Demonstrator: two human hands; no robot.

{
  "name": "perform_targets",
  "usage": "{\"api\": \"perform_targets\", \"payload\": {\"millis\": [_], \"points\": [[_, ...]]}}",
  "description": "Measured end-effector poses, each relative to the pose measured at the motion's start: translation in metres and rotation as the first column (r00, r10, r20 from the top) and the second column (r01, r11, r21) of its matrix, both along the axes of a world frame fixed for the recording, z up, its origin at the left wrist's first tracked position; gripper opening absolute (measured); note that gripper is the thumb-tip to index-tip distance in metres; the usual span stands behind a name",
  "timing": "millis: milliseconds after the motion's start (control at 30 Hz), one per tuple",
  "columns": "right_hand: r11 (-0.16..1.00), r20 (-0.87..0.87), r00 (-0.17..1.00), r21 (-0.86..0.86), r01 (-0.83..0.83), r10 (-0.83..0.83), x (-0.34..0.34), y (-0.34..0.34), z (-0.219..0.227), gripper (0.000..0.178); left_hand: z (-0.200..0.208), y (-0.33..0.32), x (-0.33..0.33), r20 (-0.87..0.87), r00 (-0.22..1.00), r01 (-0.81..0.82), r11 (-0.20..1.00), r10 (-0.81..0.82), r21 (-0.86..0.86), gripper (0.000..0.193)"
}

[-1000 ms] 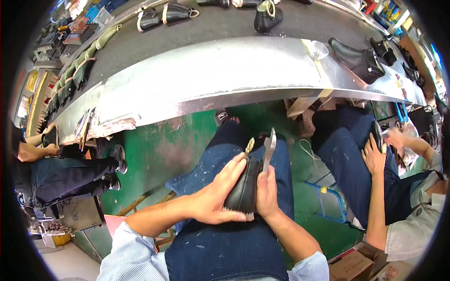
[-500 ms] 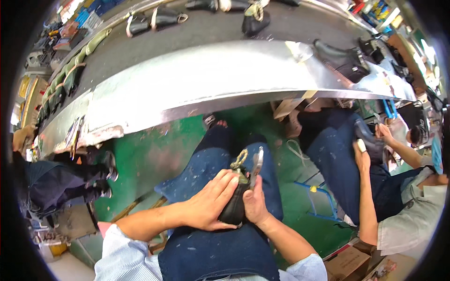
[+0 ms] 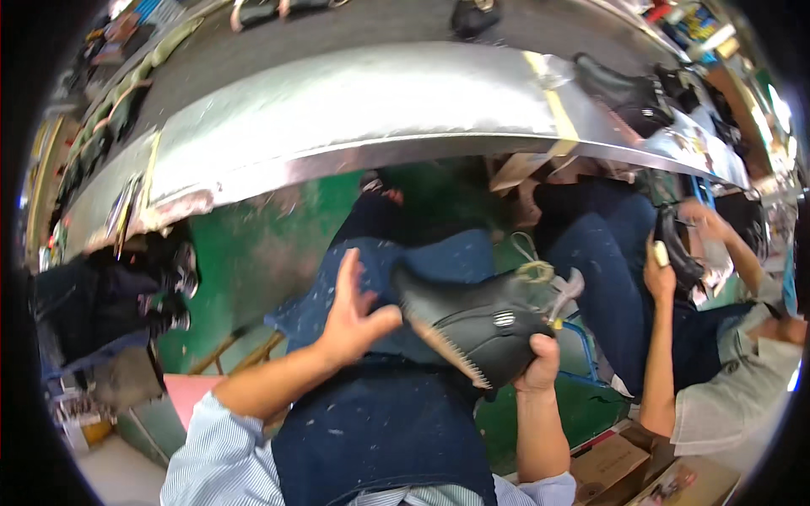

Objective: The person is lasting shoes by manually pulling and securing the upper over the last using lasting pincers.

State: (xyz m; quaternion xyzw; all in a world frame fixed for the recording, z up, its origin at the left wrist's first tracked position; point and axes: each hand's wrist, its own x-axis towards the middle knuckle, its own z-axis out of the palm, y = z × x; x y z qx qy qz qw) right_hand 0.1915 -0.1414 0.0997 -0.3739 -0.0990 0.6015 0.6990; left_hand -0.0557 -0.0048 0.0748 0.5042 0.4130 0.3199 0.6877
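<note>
A black leather shoe upper lies on its side above my lap, its pale sole edge with tooth-like notches turned toward me. A light patch marks its side, and a looped cord sits at its opening. My right hand grips the shoe at its right end, thumb on the leather. Beyond the opening shows the silvery curved head of a metal tool; its handle is hidden behind the shoe. To the left, apart from the shoe, my left hand is raised with fingers spread and holds nothing.
A metal ledge runs along a dark conveyor belt carrying shoes. At right, another person's hand holds a dark shoe. Cardboard boxes stand at lower right. Someone's legs are at left.
The shoe has turned from upright between both hands to lying sideways, farther right in my right hand. My left hand has let go and opened. The view has shifted slightly.
</note>
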Motion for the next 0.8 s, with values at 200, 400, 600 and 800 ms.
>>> {"api": "perform_targets", "payload": {"millis": [200,400,600,800], "points": [[0.899,-0.397,0.901,-0.308,-0.312,0.177,-0.014,-0.036,-0.063,0.035,-0.01,0.031,0.03,0.607,0.793,0.262,0.873,0.049,-0.412,0.048],[0.898,-0.121,0.992,-0.43,-0.095,0.047,-0.017,-0.05,-0.04,0.047,0.0,0.082,0.052,-0.251,0.807,0.537,0.841,-0.535,-0.065,0.058],[0.923,0.205,0.968,-0.38,-0.056,0.143,-0.019,-0.052,-0.045,0.059,-0.073,0.051,0.063,-0.539,0.694,0.703,0.612,-0.477,0.364,0.082],[0.911,0.278,0.934,-0.399,-0.1,0.224,-0.026,-0.054,-0.041,0.043,-0.052,0.055,0.063,-0.53,0.669,0.688,0.704,-0.521,0.177,0.071]]}}
